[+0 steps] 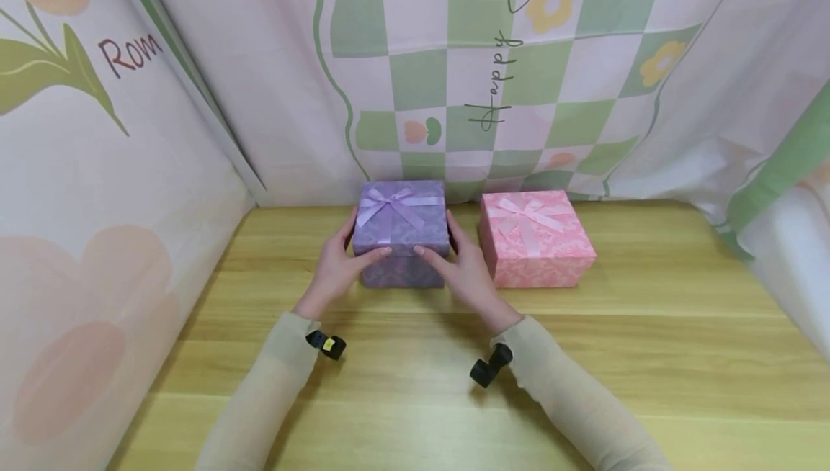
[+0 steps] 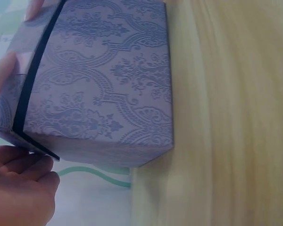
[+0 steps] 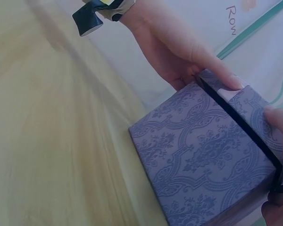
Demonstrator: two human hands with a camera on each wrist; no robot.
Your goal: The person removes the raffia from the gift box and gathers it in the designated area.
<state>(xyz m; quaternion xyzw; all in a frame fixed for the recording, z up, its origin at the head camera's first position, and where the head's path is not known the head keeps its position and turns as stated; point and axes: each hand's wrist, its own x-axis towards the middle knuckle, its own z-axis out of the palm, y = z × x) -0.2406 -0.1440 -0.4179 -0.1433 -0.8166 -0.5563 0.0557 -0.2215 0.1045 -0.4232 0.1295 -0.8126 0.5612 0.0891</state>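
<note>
A purple patterned gift box [image 1: 403, 273] with a ribbon bow on its lid [image 1: 405, 233] stands at the back of the table. My left hand [image 1: 333, 266] holds the lid at its left side, thumb on the front edge. On the opposite side my right hand [image 1: 468, 271] grips the lid in the same way, its thumb also in front. Between lid and box body [image 2: 104, 80] runs a dark strip, seen in both wrist views. Some fingers of each hand are hidden behind the box in the head view.
A pink gift box [image 1: 545, 271] with a bow stands just right of the purple one, its lid on. Behind both hangs a checked curtain [image 1: 415, 75]. A printed cloth wall [image 1: 162, 190] bounds the left side of the wooden table [image 1: 402, 384].
</note>
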